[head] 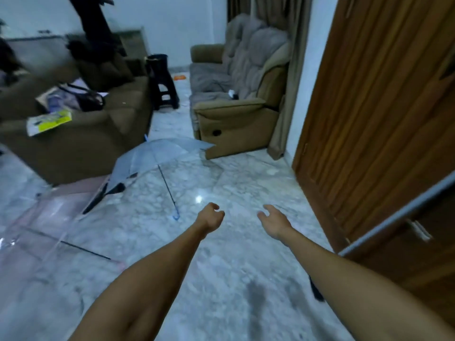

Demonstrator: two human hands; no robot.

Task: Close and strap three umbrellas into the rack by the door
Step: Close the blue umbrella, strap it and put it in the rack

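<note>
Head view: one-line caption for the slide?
Both empty hands, left hand and right hand, reach toward the open blue-handled clear umbrella on the marble floor.

Two open umbrellas are seen lying on the marble floor. A clear blue-tinted umbrella point(152, 158) is tipped on its side, its canopy resting against the floor near the brown sofa, its thin dark shaft angled down to a blue hooked handle point(176, 216) lying on the tiles. A clear pink-tinted umbrella point(53, 217) is spread open to the left of it, its canopy edge just beside the blue one, its dark shaft stretched across the floor. A third umbrella cannot be made out.
</note>
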